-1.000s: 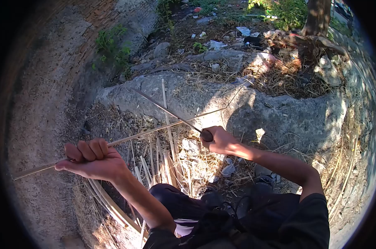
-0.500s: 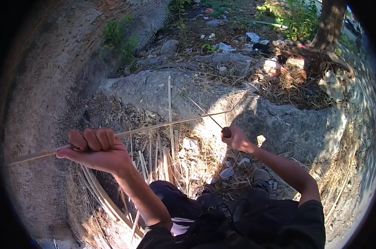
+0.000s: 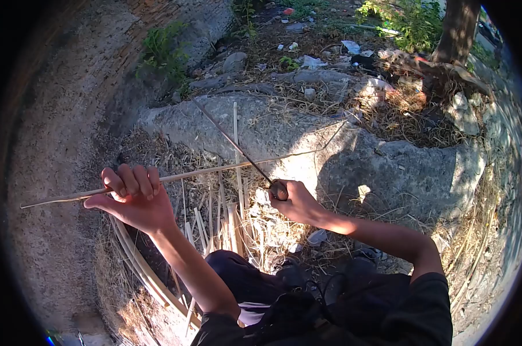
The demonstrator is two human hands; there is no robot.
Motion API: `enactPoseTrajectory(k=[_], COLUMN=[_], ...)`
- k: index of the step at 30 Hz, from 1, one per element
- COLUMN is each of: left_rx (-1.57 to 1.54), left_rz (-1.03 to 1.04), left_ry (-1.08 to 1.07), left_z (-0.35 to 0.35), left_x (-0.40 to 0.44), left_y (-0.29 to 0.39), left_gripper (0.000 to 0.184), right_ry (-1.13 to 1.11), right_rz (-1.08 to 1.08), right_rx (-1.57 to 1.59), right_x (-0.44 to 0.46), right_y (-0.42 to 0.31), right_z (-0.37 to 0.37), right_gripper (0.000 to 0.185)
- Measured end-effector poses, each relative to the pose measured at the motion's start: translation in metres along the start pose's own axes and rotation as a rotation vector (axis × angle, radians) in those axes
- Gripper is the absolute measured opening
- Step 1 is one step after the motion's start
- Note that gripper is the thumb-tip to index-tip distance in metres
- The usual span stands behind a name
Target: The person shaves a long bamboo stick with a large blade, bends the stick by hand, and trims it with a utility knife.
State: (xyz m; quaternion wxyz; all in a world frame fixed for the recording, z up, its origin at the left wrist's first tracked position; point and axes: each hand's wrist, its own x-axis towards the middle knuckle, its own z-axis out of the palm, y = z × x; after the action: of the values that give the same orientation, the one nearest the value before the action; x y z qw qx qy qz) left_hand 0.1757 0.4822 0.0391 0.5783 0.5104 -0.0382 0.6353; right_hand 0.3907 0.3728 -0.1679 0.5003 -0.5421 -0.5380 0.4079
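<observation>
My left hand is wrapped loosely round a long thin bamboo strip, its thumb stretched out to the left. One end of the strip sticks out left of the hand; the other runs right, in front of the low stone ledge, to a thin bent tip. My right hand grips the dark round handle of a knife. Its long narrow blade points up and left, crossing over the strip in view. Whether blade and strip touch I cannot tell.
Several pale split strips lie below, and longer curved ones rest at lower left. The stone ledge spans the front, with dry grass and litter behind. A rough wall rises at left; a tree trunk stands back right.
My right hand has moved left and slightly down; the knife blade now reaches further up and left across the strip. My left hand's fingers have loosened and the strip's left end sits higher.
</observation>
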Motion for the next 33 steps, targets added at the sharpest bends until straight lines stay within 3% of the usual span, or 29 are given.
enactPoseTrajectory(k=[12,15,18,23,29,31,33], left_rx=[0.02,0.044,-0.043,0.136,0.27,0.291,0.308], left_rz=[-0.009,0.01,-0.081,0.139,0.216,0.222,0.226], left_ry=[0.028,-0.012,-0.184,0.183,0.36,0.377,0.393], left_z=[0.018,0.017,0.009,0.031,0.052,0.052,0.052], left_x=[0.001,-0.001,-0.004,-0.011,-0.014,-0.014,-0.014], left_y=[-0.012,-0.013,-0.01,-0.022,-0.028,-0.028,-0.029], left_gripper=[0.062,0.06,0.059,0.058,0.057,0.057,0.057], right_ry=[0.025,0.031,0.012,-0.006,0.001,0.018,0.021], right_rz=[-0.068,-0.024,0.019,-0.022,0.046,0.007,0.159], right_rx=[-0.031,0.016,0.062,0.047,0.146,0.05,0.021], right_x=[-0.002,-0.006,-0.006,-0.008,-0.006,-0.003,-0.003], right_y=[0.005,-0.005,-0.008,-0.024,-0.008,0.007,0.01], right_z=[-0.008,-0.009,-0.007,-0.001,-0.003,-0.005,-0.007], right_gripper=[0.008,0.007,0.006,0.005,0.008,0.01,0.012])
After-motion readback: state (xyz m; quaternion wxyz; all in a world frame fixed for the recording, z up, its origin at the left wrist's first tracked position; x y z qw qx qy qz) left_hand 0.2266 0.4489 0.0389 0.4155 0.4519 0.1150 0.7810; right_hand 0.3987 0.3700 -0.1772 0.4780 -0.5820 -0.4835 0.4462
